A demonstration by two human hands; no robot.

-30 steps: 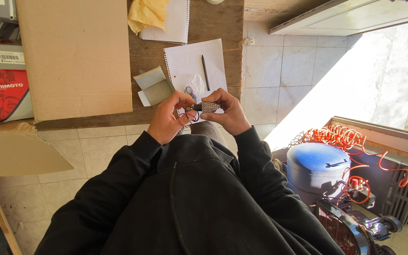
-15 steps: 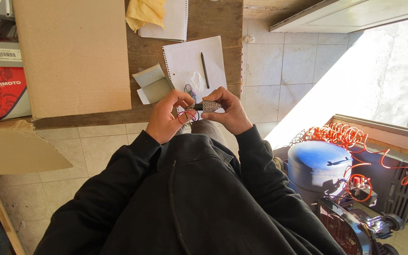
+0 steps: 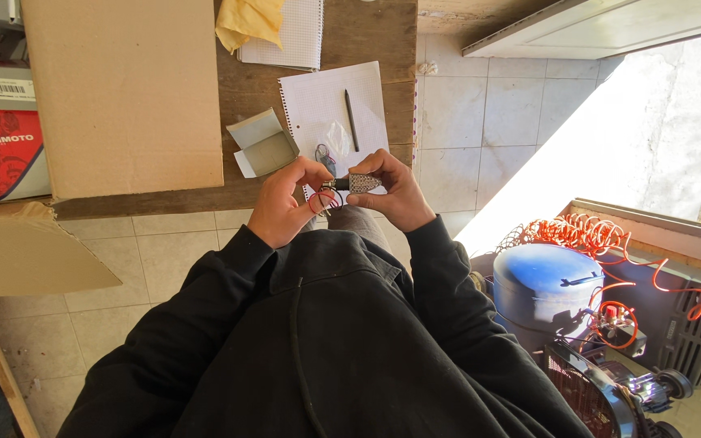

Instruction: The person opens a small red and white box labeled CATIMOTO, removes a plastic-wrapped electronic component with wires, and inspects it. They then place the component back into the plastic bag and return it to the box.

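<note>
- Over the bench edge (image 3: 164,203), both hands meet at a small lamp (image 3: 362,182).
- Right hand (image 3: 395,195): fingers pinch the lamp's patterned head.
- Left hand (image 3: 285,203): fingertips pinch its black stem, red wire (image 3: 318,204) looping below.

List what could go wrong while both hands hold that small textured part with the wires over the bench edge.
1. The small textured part is pinched only by fingertips of the left hand and right hand near the wooden bench edge; a slip would likely drop it onto the tiled floor.
2. Its thin wires loop between the fingers and might snag or get tugged.
</note>
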